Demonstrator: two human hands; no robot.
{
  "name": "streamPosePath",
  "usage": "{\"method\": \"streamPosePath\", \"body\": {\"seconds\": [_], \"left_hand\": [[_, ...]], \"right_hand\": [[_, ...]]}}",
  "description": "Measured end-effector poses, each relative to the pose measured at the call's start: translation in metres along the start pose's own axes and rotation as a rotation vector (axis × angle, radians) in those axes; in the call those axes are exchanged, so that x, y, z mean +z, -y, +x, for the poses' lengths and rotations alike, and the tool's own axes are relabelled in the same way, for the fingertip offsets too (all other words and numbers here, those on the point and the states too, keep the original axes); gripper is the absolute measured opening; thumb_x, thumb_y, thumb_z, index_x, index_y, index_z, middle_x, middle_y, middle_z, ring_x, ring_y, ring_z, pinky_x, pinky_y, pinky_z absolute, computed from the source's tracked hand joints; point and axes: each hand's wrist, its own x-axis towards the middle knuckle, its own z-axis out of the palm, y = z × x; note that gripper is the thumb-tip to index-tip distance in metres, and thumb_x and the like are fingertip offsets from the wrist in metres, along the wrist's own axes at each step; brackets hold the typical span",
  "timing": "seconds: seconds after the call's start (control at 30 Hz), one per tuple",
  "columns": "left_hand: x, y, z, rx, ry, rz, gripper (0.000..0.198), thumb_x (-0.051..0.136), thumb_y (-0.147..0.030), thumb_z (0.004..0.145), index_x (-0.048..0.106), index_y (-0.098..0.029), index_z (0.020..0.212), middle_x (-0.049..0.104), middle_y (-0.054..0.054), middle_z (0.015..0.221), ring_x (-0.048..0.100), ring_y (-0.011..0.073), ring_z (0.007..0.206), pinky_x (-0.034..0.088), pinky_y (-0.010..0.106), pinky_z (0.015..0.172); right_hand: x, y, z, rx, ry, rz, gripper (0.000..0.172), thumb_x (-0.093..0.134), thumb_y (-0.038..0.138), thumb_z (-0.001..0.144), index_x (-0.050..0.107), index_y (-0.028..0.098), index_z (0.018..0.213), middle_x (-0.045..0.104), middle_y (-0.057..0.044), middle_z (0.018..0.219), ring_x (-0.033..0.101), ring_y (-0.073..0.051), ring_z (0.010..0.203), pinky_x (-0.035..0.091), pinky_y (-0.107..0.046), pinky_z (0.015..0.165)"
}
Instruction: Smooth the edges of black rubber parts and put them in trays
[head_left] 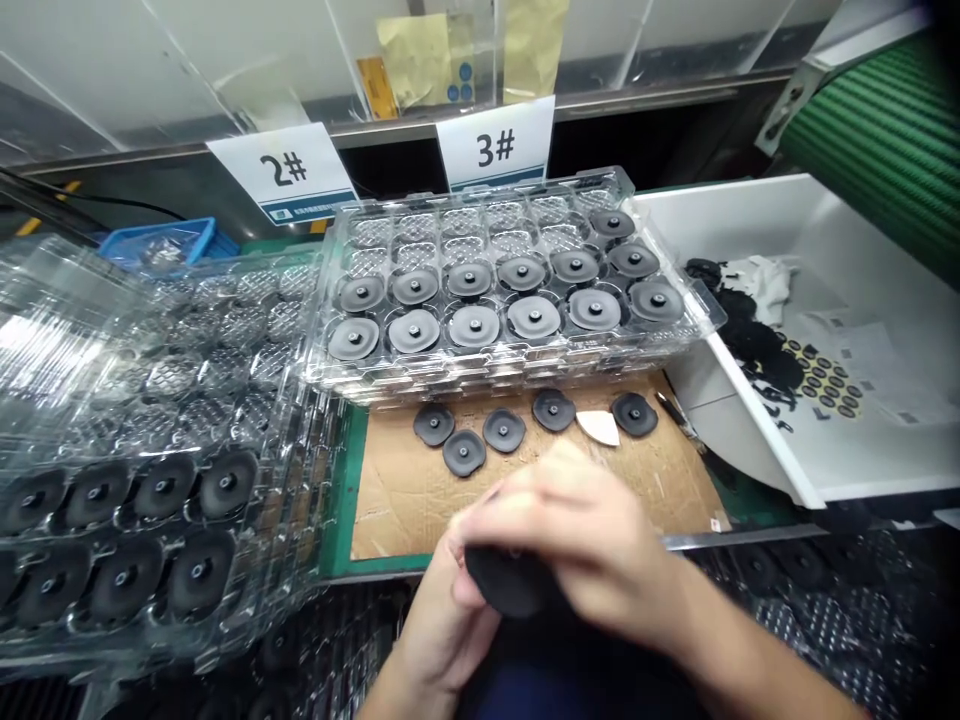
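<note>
A black round disc [510,585] is held low in front of me. My left hand [450,620] is closed on its left edge, with the thumb against the face. My right hand [592,540], partly smeared by motion, curls over the top and right side of the same disc; some of its fingertips are hidden. Beyond my hands, several loose black discs [504,430] with small centre studs lie on a cardboard sheet [397,510]. Among them is a white wedge-shaped piece [598,428].
A stacked clear plastic tray [510,350] with rows of discs stands behind the cardboard. Another clear tray stack [277,500] fills the left side. At right is a white bin [765,440] with black scraps [757,345]; a pen [675,412] lies beside it.
</note>
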Motion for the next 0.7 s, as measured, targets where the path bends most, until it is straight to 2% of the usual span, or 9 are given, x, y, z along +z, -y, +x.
{"method": "streamPosePath", "body": {"seconds": [0.07, 0.13, 0.23, 0.33, 0.43, 0.5, 0.53, 0.63, 0.7], "left_hand": [[-0.002, -0.003, -0.004, 0.015, 0.048, -0.021, 0.062, 0.081, -0.037, 0.045, 0.065, -0.022, 0.103, 0.064, 0.007, 0.112, 0.063, 0.0274, 0.093, 0.043, 0.039, 0.091], [-0.005, -0.006, -0.008, 0.031, 0.088, -0.058, 0.061, 0.08, -0.038, 0.048, 0.063, -0.025, 0.105, 0.062, 0.007, 0.117, 0.062, 0.0278, 0.096, 0.042, 0.039, 0.092], [-0.008, -0.009, -0.01, 0.028, 0.092, -0.094, 0.059, 0.078, -0.04, 0.05, 0.063, -0.026, 0.105, 0.064, 0.005, 0.114, 0.06, 0.0278, 0.099, 0.044, 0.037, 0.09], [-0.008, -0.009, -0.007, -0.024, 0.074, -0.094, 0.061, 0.078, -0.04, 0.048, 0.062, -0.028, 0.106, 0.063, 0.005, 0.115, 0.06, 0.0277, 0.099, 0.048, 0.034, 0.083], [0.0, -0.007, -0.003, -0.042, 0.054, -0.055, 0.064, 0.078, -0.037, 0.05, 0.058, -0.03, 0.111, 0.059, 0.006, 0.12, 0.059, 0.0289, 0.101, 0.049, 0.035, 0.082], [0.006, -0.005, -0.002, -0.015, 0.026, -0.024, 0.065, 0.079, -0.035, 0.052, 0.057, -0.03, 0.112, 0.058, 0.007, 0.121, 0.058, 0.0286, 0.102, 0.048, 0.036, 0.085], [0.008, -0.004, -0.002, 0.008, 0.01, -0.01, 0.065, 0.079, -0.034, 0.052, 0.057, -0.029, 0.113, 0.059, 0.006, 0.12, 0.057, 0.028, 0.104, 0.047, 0.036, 0.088], [0.012, -0.003, -0.004, 0.078, -0.027, 0.026, 0.053, 0.074, -0.032, 0.061, 0.059, -0.028, 0.111, 0.062, 0.005, 0.115, 0.056, 0.0235, 0.107, 0.04, 0.033, 0.096], [0.011, -0.003, -0.004, 0.114, -0.025, 0.041, 0.045, 0.071, -0.025, 0.066, 0.059, -0.03, 0.109, 0.063, 0.002, 0.114, 0.057, 0.021, 0.104, 0.038, 0.033, 0.098]], "right_hand": [[0.003, -0.026, -0.012, 0.249, -0.073, 0.005, 0.026, 0.042, 0.017, 0.089, 0.062, 0.024, 0.104, 0.066, -0.002, 0.094, 0.059, -0.014, 0.086, 0.044, -0.029, 0.077], [0.014, -0.053, -0.033, 0.441, -0.089, -0.032, 0.024, 0.045, 0.019, 0.088, 0.063, 0.023, 0.104, 0.066, -0.003, 0.098, 0.059, -0.016, 0.09, 0.046, -0.03, 0.078], [0.043, -0.078, -0.071, 0.511, -0.054, -0.051, 0.023, 0.048, 0.021, 0.086, 0.065, 0.021, 0.101, 0.068, -0.004, 0.089, 0.062, -0.017, 0.082, 0.05, -0.031, 0.073], [0.062, -0.079, -0.092, 0.541, -0.072, -0.055, 0.022, 0.047, 0.02, 0.086, 0.067, 0.02, 0.096, 0.068, -0.003, 0.081, 0.063, -0.017, 0.074, 0.051, -0.031, 0.067], [0.049, -0.057, -0.078, 0.582, -0.184, -0.065, 0.024, 0.044, 0.021, 0.087, 0.063, 0.019, 0.101, 0.067, -0.005, 0.091, 0.062, -0.017, 0.08, 0.051, -0.03, 0.07], [0.03, -0.032, -0.055, 0.54, -0.274, -0.057, 0.023, 0.046, 0.021, 0.087, 0.06, 0.021, 0.105, 0.065, -0.005, 0.102, 0.06, -0.017, 0.092, 0.049, -0.029, 0.077], [0.022, -0.018, -0.043, 0.464, -0.325, -0.041, 0.023, 0.048, 0.019, 0.086, 0.059, 0.021, 0.107, 0.065, -0.004, 0.103, 0.059, -0.017, 0.093, 0.047, -0.029, 0.08], [0.009, 0.017, -0.017, 0.113, -0.289, -0.011, 0.027, 0.048, 0.012, 0.083, 0.057, 0.015, 0.107, 0.067, -0.006, 0.092, 0.059, -0.017, 0.08, 0.047, -0.031, 0.075], [0.008, 0.028, -0.01, 0.021, -0.191, 0.009, 0.025, 0.046, 0.01, 0.082, 0.058, 0.012, 0.104, 0.066, -0.006, 0.083, 0.057, -0.016, 0.072, 0.046, -0.03, 0.068]]}}
